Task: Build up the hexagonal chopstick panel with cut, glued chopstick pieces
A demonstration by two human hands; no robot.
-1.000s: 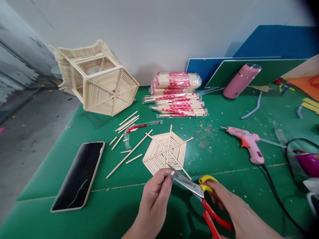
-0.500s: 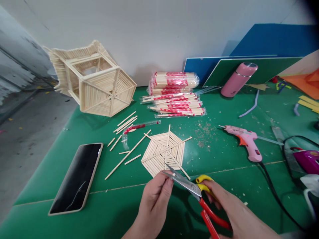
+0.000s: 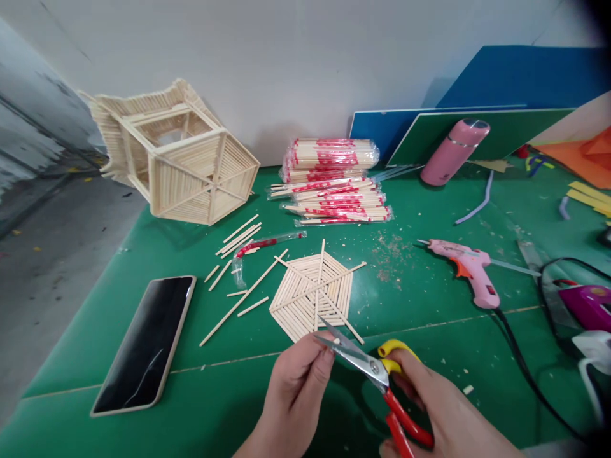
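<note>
My right hand is wrapped around the red and yellow handles of a pair of scissors, whose blades are slightly parted. Between the thumb and forefinger of my left hand a wooden stick is pinched; only its pale end shows, between the blades, and the rest is hidden by the fingers. Just beyond both hands lies a flat hexagonal panel of wooden sticks with crossing spokes that stick out past its edge. Loose sticks of different lengths are scattered to its left.
A lantern-like stick frame stands at the back left, beside wrapped chopstick packs. A phone lies front left. On the right are a pink glue gun with a black cord, and a pink bottle before coloured boards.
The scissors' handles have come a little closer together as my right hand closes slightly. My left hand still pinches the stick at nearly the same spot. The view has shifted slightly.
</note>
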